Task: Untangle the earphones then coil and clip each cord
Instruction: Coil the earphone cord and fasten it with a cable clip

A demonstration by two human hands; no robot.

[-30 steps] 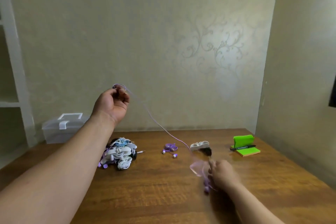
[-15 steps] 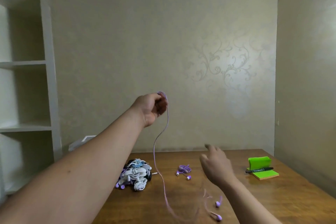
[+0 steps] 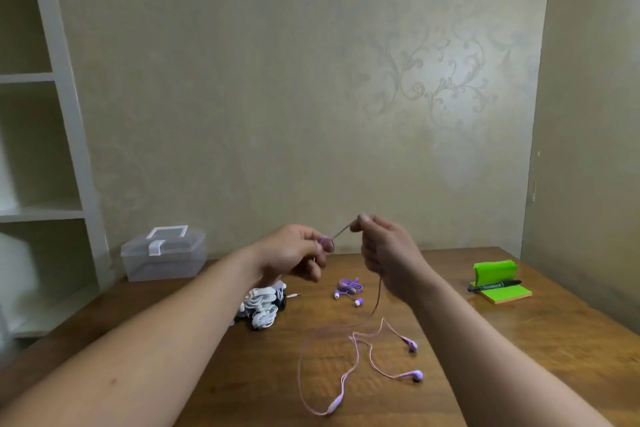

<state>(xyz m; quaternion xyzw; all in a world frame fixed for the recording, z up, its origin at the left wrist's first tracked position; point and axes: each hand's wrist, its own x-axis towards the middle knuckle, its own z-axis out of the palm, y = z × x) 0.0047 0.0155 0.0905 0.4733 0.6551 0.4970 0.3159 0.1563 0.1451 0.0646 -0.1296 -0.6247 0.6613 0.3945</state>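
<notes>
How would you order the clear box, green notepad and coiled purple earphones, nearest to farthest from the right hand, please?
1. Coiled purple earphones, just left of the right hand.
2. Green notepad, to the right.
3. Clear box, far left.

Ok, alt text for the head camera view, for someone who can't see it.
Over a wooden table, the left hand holds a small coil of pink earphone cord and the right hand pinches the cord just beside it; the rest trails onto the table. A tangled earphone pile lies behind.
</notes>
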